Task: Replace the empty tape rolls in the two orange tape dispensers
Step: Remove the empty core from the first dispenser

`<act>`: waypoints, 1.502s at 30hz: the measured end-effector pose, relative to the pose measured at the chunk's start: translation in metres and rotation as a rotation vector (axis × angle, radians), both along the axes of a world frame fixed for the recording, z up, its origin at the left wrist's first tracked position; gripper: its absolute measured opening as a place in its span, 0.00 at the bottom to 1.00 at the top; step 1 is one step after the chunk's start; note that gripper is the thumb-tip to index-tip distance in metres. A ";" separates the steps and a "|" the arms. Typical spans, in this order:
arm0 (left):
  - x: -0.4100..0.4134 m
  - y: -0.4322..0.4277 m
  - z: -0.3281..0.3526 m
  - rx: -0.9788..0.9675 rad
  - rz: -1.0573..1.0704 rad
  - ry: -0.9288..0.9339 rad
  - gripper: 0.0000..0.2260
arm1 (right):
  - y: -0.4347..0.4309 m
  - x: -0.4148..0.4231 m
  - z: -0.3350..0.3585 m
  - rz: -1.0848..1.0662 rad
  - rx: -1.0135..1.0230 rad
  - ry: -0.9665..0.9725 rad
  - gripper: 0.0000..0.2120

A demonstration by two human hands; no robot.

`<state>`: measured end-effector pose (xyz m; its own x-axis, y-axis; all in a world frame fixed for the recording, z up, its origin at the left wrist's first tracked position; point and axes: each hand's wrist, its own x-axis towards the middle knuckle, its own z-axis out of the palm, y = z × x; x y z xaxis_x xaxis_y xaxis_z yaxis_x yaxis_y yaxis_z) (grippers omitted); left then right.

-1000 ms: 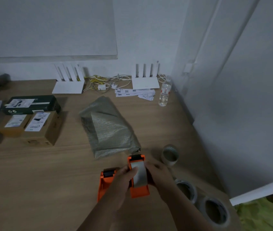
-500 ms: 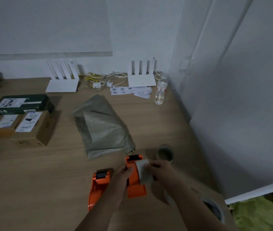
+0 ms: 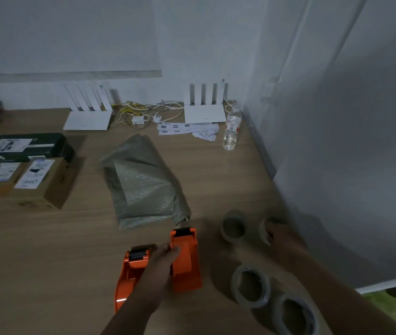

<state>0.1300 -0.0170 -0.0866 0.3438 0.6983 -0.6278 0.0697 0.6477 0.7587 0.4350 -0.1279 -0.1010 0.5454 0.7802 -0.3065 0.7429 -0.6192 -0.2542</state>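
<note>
Two orange tape dispensers lie side by side on the wooden table near its front edge. My left hand (image 3: pixel 162 262) grips the right dispenser (image 3: pixel 187 262), whose holder shows no roll. The left dispenser (image 3: pixel 129 274) lies partly under my left forearm. My right hand (image 3: pixel 281 238) is off to the right, holding an empty tape core (image 3: pixel 264 229) close to the table. Another empty core (image 3: pixel 233 226) stands just left of it. Two full clear tape rolls, one (image 3: pixel 251 286) nearer the dispensers and one (image 3: pixel 293 315) at the table's edge, lie under my right forearm.
A folded grey woven bag (image 3: pixel 143 182) lies behind the dispensers. Cardboard boxes (image 3: pixel 37 180) and a dark green box (image 3: pixel 27 146) sit at the left. Two white routers, cables, paper slips (image 3: pixel 187 128) and a water bottle (image 3: pixel 232 129) line the back. A white wall panel (image 3: pixel 349 165) bounds the right side.
My right hand pulled the empty core out of the right dispenser and carried it right, beside the other empty core. My left hand kept its hold on the dispenser.
</note>
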 end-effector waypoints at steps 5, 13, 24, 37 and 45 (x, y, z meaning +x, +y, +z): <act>0.002 -0.002 0.002 0.053 0.029 -0.035 0.08 | 0.002 0.007 -0.010 0.138 -0.122 -0.150 0.21; -0.001 -0.002 0.006 0.054 0.086 -0.067 0.09 | 0.007 0.014 -0.032 0.210 -0.271 -0.241 0.18; -0.002 -0.004 0.017 0.074 0.064 -0.052 0.08 | 0.004 0.016 -0.054 0.177 -0.238 -0.222 0.15; -0.008 -0.001 0.023 0.090 0.022 -0.047 0.09 | 0.058 -0.079 -0.011 0.134 0.171 0.056 0.10; -0.009 -0.001 0.023 0.077 0.032 -0.119 0.12 | 0.059 -0.174 -0.049 -0.356 0.096 0.820 0.05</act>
<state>0.1209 -0.0181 -0.0640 0.3890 0.7546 -0.5284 -0.0432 0.5879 0.8078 0.2612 -0.0688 -0.1501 0.3981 0.6490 -0.6483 0.0736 -0.7270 -0.6827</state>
